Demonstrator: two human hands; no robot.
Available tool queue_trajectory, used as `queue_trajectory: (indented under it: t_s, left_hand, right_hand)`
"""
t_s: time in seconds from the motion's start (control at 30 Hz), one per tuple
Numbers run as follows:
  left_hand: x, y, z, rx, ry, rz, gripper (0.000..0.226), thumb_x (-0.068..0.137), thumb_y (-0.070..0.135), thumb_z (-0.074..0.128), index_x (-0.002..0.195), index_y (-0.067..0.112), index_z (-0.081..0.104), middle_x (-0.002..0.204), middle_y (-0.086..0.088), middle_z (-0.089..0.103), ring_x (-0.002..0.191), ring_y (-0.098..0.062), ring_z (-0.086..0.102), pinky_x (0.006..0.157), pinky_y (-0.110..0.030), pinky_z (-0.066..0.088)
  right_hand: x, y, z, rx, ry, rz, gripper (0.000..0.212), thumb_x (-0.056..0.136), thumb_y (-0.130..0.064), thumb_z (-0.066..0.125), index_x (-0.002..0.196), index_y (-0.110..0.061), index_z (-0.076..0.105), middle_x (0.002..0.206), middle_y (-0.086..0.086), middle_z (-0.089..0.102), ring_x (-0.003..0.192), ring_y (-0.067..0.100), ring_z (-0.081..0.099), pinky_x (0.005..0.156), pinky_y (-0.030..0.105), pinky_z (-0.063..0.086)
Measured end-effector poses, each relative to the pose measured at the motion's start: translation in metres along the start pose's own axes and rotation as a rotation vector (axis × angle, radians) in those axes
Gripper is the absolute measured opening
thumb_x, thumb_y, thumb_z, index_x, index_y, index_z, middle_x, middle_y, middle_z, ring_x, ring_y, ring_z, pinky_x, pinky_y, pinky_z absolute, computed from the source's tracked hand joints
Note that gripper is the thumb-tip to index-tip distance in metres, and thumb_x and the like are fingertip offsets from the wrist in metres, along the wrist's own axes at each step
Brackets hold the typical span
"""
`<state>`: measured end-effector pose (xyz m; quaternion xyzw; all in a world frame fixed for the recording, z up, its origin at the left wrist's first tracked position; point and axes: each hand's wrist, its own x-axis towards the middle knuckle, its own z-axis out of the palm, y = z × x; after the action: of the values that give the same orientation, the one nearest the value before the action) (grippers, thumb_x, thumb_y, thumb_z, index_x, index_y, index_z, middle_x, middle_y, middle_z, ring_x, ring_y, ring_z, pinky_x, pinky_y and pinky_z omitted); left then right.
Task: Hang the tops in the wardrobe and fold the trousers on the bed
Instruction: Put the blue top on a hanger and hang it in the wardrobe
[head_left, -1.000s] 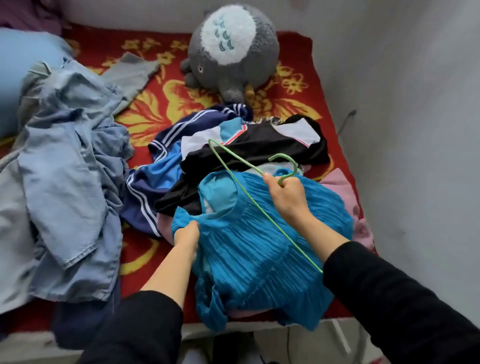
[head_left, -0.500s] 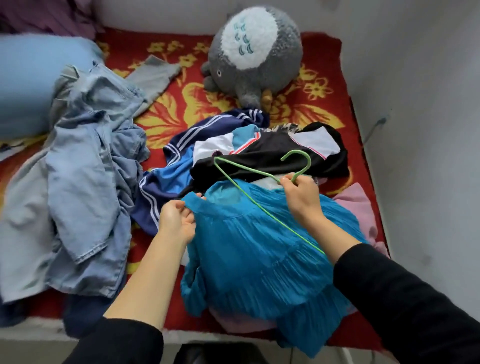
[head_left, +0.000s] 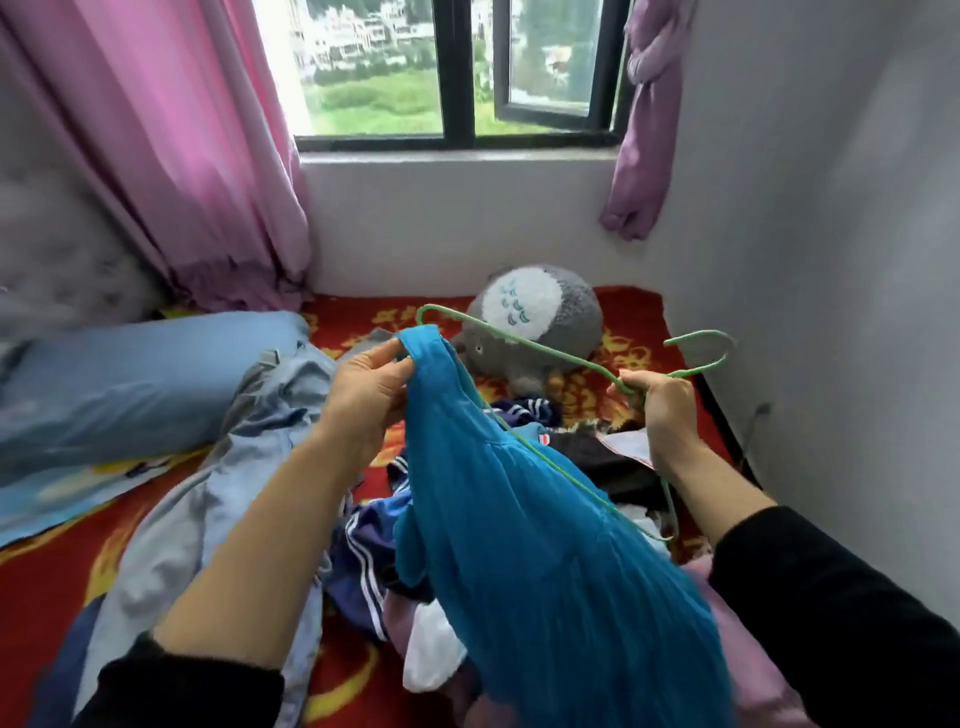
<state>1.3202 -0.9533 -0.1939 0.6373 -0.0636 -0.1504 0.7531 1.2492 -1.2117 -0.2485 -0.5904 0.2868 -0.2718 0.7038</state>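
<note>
My left hand (head_left: 371, 387) pinches the shoulder of a pleated blue top (head_left: 524, 561), which hangs lifted above the bed. One end of a thin green wire hanger (head_left: 524, 347) sits inside that shoulder. My right hand (head_left: 657, 410) grips the hanger just below its hook. Light blue jeans (head_left: 208, 499) lie crumpled on the left of the bed. A navy striped garment (head_left: 363, 561) and a black one (head_left: 613, 462) lie under the raised top.
The bed has a red and yellow floral cover (head_left: 47, 577). A grey plush toy (head_left: 535, 317) sits at the far end under the window (head_left: 457, 67). A blue pillow (head_left: 130, 374) lies left, pink curtains (head_left: 171, 156) behind it. A white wall (head_left: 831, 260) runs close on the right.
Both hands have lifted the blue top and hanger up off the pile. The hanger's left end now sits in the top's shoulder. My view has tilted upward to show the window.
</note>
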Motion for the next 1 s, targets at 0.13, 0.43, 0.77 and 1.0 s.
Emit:
queue_trajectory:
  t_s: [0.13, 0.43, 0.77, 1.0]
  left_hand:
    - [-0.004, 0.056, -0.009, -0.031, 0.009, 0.159, 0.021, 0.096, 0.007, 0.05, 0.11, 0.011, 0.065, 0.078, 0.005, 0.073, 0.064, -0.007, 0.067, 0.055, -0.018, 0.054]
    - [-0.005, 0.085, -0.045, 0.153, -0.002, 0.289, 0.026, 0.092, 0.014, 0.06, 0.117, 0.01, 0.066, 0.1, -0.005, 0.072, 0.075, -0.011, 0.068, 0.062, -0.02, 0.055]
    - [0.005, 0.067, -0.05, 1.304, -0.161, 0.406, 0.019, 0.075, 0.037, 0.065, 0.09, 0.029, 0.072, 0.062, 0.014, 0.061, 0.059, -0.005, 0.056, 0.061, -0.029, 0.049]
    - [0.005, 0.049, -0.041, 1.081, -0.04, 0.267, 0.037, 0.069, 0.031, 0.066, 0.1, 0.018, 0.05, 0.081, -0.002, 0.06, 0.074, -0.021, 0.056, 0.065, -0.034, 0.048]
  right_hand:
    - [-0.001, -0.033, 0.013, 0.154, 0.03, -0.031, 0.025, 0.086, -0.001, 0.055, 0.063, -0.007, 0.064, 0.041, -0.006, 0.055, 0.037, 0.002, 0.045, 0.043, 0.014, 0.033]
    - [-0.009, -0.038, 0.037, 0.076, -0.028, 0.102, 0.014, 0.086, -0.001, 0.054, 0.083, -0.001, 0.069, 0.042, -0.006, 0.057, 0.033, 0.003, 0.041, 0.036, 0.013, 0.029]
    - [-0.04, -0.079, 0.104, -0.296, -0.444, -0.173, 0.024, 0.081, 0.006, 0.061, 0.06, -0.006, 0.061, 0.044, -0.005, 0.053, 0.039, 0.001, 0.046, 0.043, 0.014, 0.035]
    - [-0.053, -0.071, 0.134, -0.475, -0.531, -0.461, 0.013, 0.084, -0.01, 0.068, 0.076, -0.019, 0.063, 0.077, 0.014, 0.062, 0.068, 0.023, 0.058, 0.065, 0.041, 0.053]
